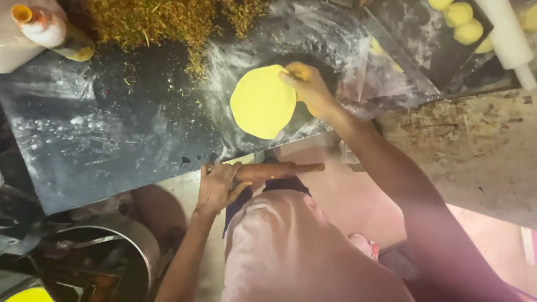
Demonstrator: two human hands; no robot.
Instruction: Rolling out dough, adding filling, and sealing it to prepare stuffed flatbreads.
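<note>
The right hand (306, 86) is pinching the edge of a flat yellow dough round (262, 102) lying on the floured dark counter (112, 134). The left hand (219, 187) is gripping a wooden rolling pin (277, 170) at the counter's near edge. Dough balls (461, 22) are sitting on a tray well apart.

A dark, flour-dusted desk (112, 134) carries a flat yellow dough round (262, 102) near its centre. A heap of yellow-green shreds (168, 22) lies at twelve o'clock, a squeeze bottle (53, 31) at ten, and a dark tray of yellow dough balls (458, 22) at two.
</note>
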